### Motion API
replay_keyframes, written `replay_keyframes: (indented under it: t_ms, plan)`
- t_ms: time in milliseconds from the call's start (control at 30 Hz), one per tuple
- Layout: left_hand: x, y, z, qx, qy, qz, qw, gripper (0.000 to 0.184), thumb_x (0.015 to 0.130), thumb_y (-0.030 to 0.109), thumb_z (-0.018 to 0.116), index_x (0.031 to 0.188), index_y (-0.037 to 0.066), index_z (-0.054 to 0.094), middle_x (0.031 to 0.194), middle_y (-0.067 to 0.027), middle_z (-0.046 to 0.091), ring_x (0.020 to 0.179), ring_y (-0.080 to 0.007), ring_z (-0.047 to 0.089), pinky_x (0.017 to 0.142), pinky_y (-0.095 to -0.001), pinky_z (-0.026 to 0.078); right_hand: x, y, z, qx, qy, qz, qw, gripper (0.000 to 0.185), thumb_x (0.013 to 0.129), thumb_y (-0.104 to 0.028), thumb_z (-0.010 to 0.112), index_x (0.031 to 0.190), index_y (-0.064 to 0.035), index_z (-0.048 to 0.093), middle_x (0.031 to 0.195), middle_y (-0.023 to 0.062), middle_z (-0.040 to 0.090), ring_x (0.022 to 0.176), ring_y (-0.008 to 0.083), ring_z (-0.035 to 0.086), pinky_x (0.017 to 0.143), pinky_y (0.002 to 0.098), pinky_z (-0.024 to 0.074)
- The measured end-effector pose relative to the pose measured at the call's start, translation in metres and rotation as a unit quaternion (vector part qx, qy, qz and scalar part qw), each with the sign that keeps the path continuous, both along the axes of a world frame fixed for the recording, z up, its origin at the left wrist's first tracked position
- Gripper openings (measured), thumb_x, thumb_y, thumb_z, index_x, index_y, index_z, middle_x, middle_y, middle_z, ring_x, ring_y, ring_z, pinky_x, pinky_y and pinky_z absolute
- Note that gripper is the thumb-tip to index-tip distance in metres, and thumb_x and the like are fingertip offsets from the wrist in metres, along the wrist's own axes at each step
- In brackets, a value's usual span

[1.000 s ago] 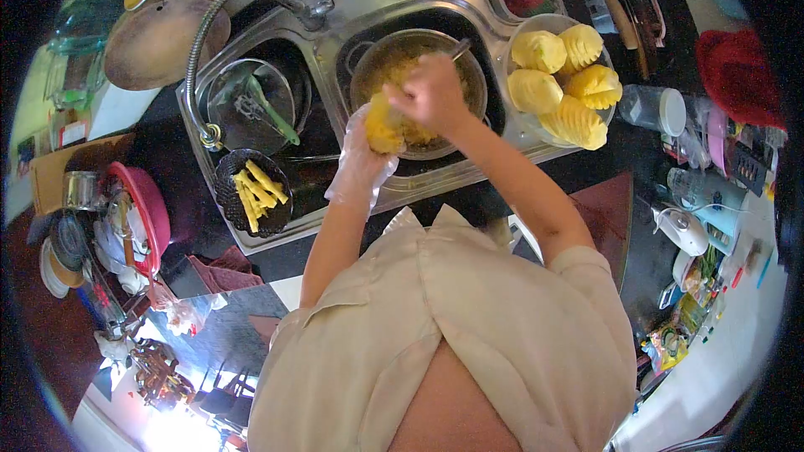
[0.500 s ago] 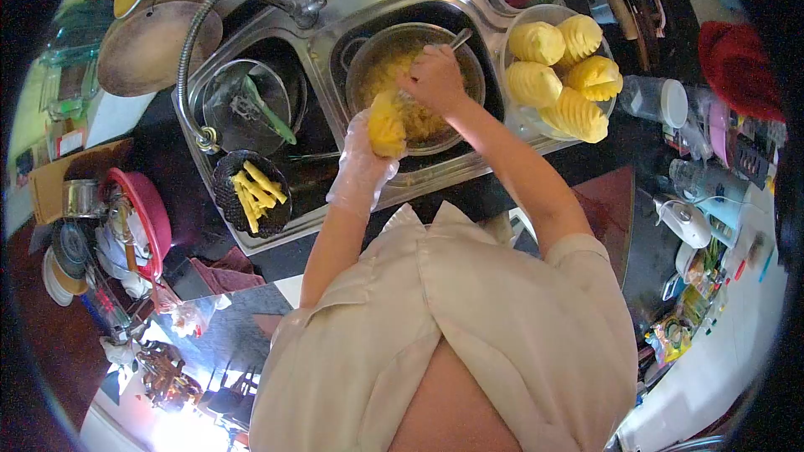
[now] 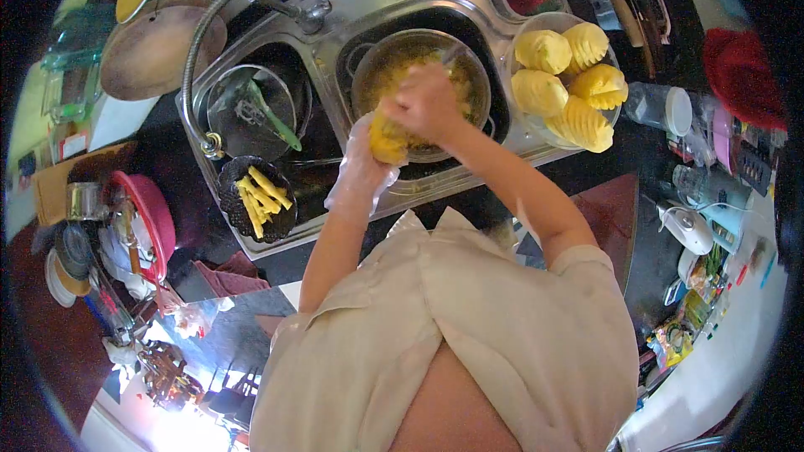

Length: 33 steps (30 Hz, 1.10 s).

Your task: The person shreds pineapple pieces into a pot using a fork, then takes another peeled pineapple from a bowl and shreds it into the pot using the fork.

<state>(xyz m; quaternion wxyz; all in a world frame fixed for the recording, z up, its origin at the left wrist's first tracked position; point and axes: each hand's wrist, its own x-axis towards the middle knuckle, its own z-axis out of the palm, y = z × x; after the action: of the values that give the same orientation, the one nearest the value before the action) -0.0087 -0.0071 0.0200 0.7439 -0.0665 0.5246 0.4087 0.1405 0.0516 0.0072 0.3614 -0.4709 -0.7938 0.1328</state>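
Note:
Over the right sink basin, my left hand [image 3: 358,166], in a clear plastic glove, is wrapped round a yellow peeled pineapple [image 3: 387,141]. My right hand [image 3: 425,105] is blurred and closed round a metal utensil [image 3: 453,53], whose end sticks out above the fist; its working end is hidden against the fruit. Beneath both hands sits a metal pot [image 3: 481,92] with yellow pulp in it. Several peeled, grooved pineapples [image 3: 543,92] fill a clear bowl to the right of the pot.
A black basket [image 3: 228,188] with yellow strips stands at the sink's left front corner. In the left basin lies a lid or bowl with a green-handled peeler [image 3: 276,121]. A curved faucet [image 3: 194,75] arches over it. A pink basin [image 3: 159,218] is at far left.
My right hand has shifted slightly down and left over the pineapple and is blurred again. My left hand keeps its hold on the fruit. The view has shifted slightly.

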Motion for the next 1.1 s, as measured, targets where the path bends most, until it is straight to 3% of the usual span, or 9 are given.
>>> replay_keyframes:
  t_ms: [100,200,267,400,467,567,667,767,1100]
  plan:
    - [0.003,0.008,-0.009,0.002,-0.074,0.016,0.997,0.021,0.088,0.029,0.048,0.087,0.01,0.056,0.075,-0.0042,0.061,0.061,-0.0188,0.06,0.048,-0.0337,0.048,-0.004,0.011,-0.025,0.018,0.018,0.011,1.0,0.039,0.075,-0.034,0.061,0.046,-0.0091,0.054,0.055,0.0057,0.055,0.066,0.0253,0.054,0.067,0.0415,0.037]
    - [-0.015,0.003,-0.031,0.033,-0.068,-0.111,0.991,0.022,0.088,0.03,0.048,0.084,0.009,0.056,0.071,-0.005,0.06,0.054,-0.0195,0.058,0.044,-0.0323,0.047,0.008,0.017,-0.035,0.041,-0.122,-0.014,0.992,0.035,0.077,-0.034,0.058,0.052,-0.0096,0.061,0.058,0.008,0.058,0.07,0.0268,0.054,0.069,0.0434,0.0385]
    - [-0.007,0.005,-0.028,0.005,0.051,-0.136,0.989,0.025,0.087,0.031,0.049,0.089,0.008,0.058,0.068,-0.0072,0.06,0.049,-0.0208,0.057,0.042,-0.0318,0.045,0.012,0.014,-0.031,-0.02,-0.106,-0.041,0.993,0.033,0.075,-0.034,0.059,0.053,-0.0092,0.062,0.061,0.0071,0.061,0.071,0.0267,0.055,0.07,0.0433,0.0384]
    - [0.006,0.005,-0.021,0.023,0.112,-0.174,0.978,0.031,0.086,0.033,0.049,0.097,0.005,0.058,0.076,-0.0103,0.063,0.059,-0.0229,0.061,0.045,-0.0341,0.047,0.01,0.006,-0.033,-0.031,-0.074,-0.044,0.996,0.033,0.074,-0.035,0.058,0.055,-0.0088,0.063,0.063,0.0072,0.062,0.074,0.0269,0.056,0.073,0.043,0.0386]
    - [-0.003,0.002,-0.055,0.034,-0.013,-0.089,0.995,0.035,0.088,0.033,0.048,0.105,0.005,0.057,0.089,-0.0119,0.065,0.07,-0.0262,0.064,0.052,-0.0383,0.05,0.005,0.001,-0.026,-0.035,-0.065,-0.016,0.997,0.032,0.075,-0.035,0.059,0.057,-0.0091,0.064,0.064,0.0081,0.062,0.075,0.0278,0.056,0.075,0.044,0.039]
    - [-0.004,0.004,-0.018,-0.016,-0.115,-0.08,0.99,0.033,0.089,0.031,0.046,0.107,0.006,0.056,0.099,-0.0101,0.064,0.08,-0.0268,0.063,0.059,-0.0426,0.051,0.005,-0.001,-0.023,-0.055,-0.068,0.06,0.994,0.032,0.076,-0.034,0.059,0.058,-0.0089,0.065,0.065,0.0082,0.062,0.076,0.0273,0.056,0.076,0.0441,0.0392]
    - [0.007,0.007,-0.012,-0.024,-0.012,-0.02,0.999,0.029,0.089,0.029,0.046,0.106,0.008,0.057,0.098,-0.0081,0.064,0.082,-0.0255,0.063,0.06,-0.0416,0.051,-0.004,-0.008,-0.019,0.046,0.019,0.062,0.997,0.027,0.071,-0.024,0.064,0.05,-0.009,0.056,0.056,0.0038,0.054,0.064,0.0232,0.053,0.065,0.0391,0.0369]
    - [0.001,0.002,-0.022,-0.015,-0.092,0.019,0.995,0.025,0.089,0.029,0.047,0.101,0.01,0.058,0.095,-0.0073,0.064,0.085,-0.023,0.063,0.062,-0.0402,0.051,0.008,-0.007,-0.008,0.029,0.038,0.02,0.999,0.029,0.072,-0.024,0.064,0.049,-0.0085,0.055,0.055,0.0038,0.053,0.063,0.0237,0.052,0.063,0.0398,0.0362]
    - [0.011,-0.005,-0.005,-0.03,-0.096,0.034,0.994,0.023,0.088,0.028,0.047,0.096,0.009,0.057,0.083,-0.0061,0.064,0.07,-0.0235,0.062,0.054,-0.0381,0.049,-0.002,-0.006,-0.019,-0.008,-0.002,0.014,1.0,0.029,0.072,-0.028,0.064,0.051,-0.0087,0.06,0.059,0.0083,0.059,0.067,0.0275,0.056,0.07,0.0427,0.0396]
